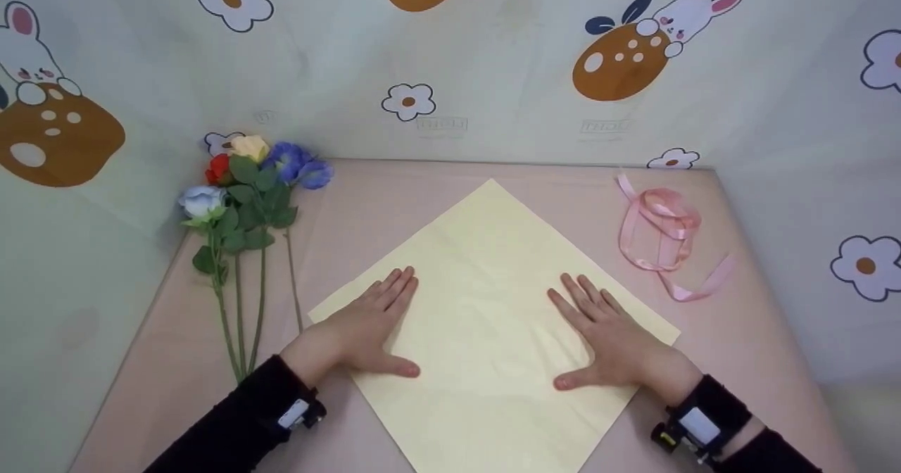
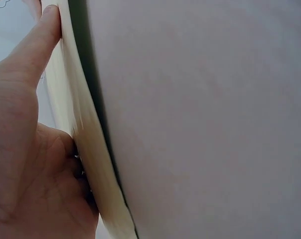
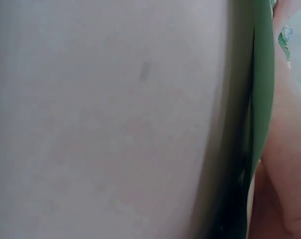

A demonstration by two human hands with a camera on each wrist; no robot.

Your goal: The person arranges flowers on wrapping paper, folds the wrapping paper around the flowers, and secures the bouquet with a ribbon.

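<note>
"Where's the paper [image 1: 486, 304]?"
"On the table [image 1: 746, 367], turned like a diamond, one corner at the far side."
"How does it look?"
"Pale yellow, faintly creased, with green showing along its edge in the wrist views."
"What touches it?"
"Left hand [image 1: 369, 333] and right hand [image 1: 607, 339] both rest on it, fingers straight, thumbs spread."

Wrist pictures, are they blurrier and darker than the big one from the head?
Yes: head view, bright enough to make out the flowers and the yellow paper, with shiny bits on the pink ribbon; left wrist view, dimmer, mostly soft pinkish-grey tabletop; right wrist view, dim and soft too, darkest near the bottom, beside the green strip.
</note>
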